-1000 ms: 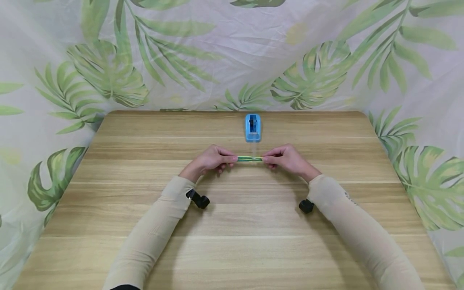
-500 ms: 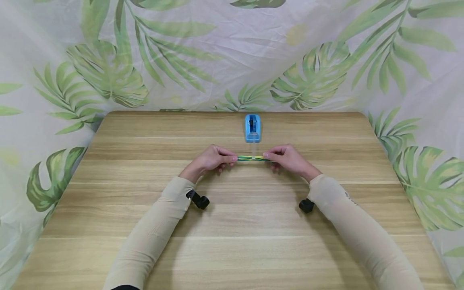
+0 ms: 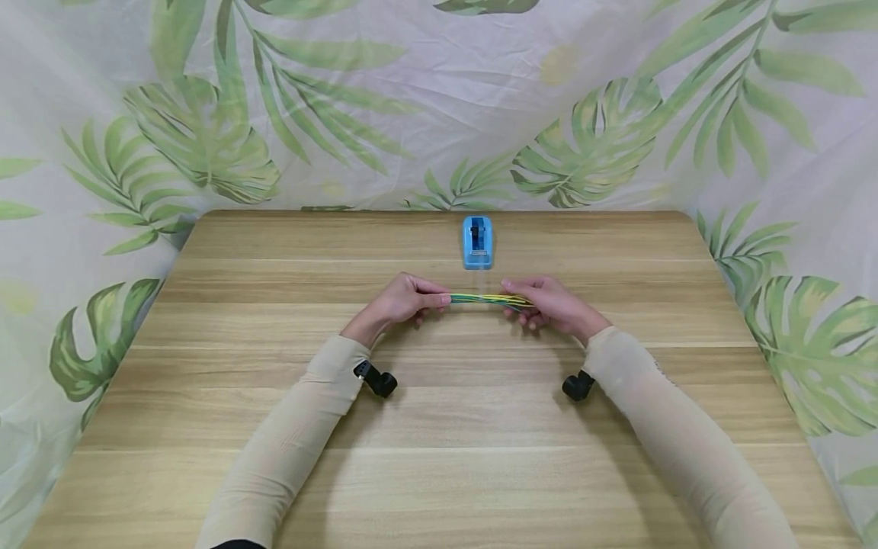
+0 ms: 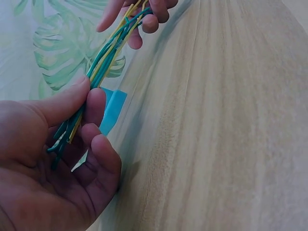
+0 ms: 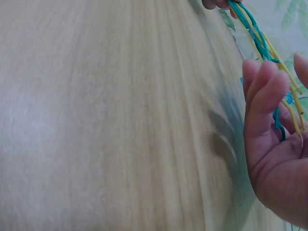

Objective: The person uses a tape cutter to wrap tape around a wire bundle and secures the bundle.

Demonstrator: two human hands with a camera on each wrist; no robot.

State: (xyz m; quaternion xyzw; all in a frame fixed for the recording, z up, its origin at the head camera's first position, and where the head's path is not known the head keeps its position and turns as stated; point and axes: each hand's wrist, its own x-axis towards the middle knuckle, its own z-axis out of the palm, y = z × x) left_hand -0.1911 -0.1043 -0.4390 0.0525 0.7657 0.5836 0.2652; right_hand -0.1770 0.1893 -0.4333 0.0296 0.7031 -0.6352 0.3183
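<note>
Through the head camera I saw the left hand (image 3: 406, 299) pinching one end of the green-and-yellow strand bundle (image 3: 469, 299) over the table (image 3: 466, 457), near the blue tape dispenser (image 3: 477, 244); the right hand (image 3: 551, 305) was at the other end. In the left wrist view, I saw thumb and forefinger clamped on it. In the right wrist view, thumb and fingers stood apart, strand ends between them.

The strands (image 3: 488, 298), a slim bundle of thin green and yellow lengths, run crosswise on the near side of the blue dispenser (image 3: 478, 242), pinched towards one end by the left grip (image 3: 401, 299), their other ends fanning loosely between the right grip's (image 3: 551, 303) spread thumb and fingers; clear tape (image 3: 482, 281) reaches from the dispenser to the strands
</note>
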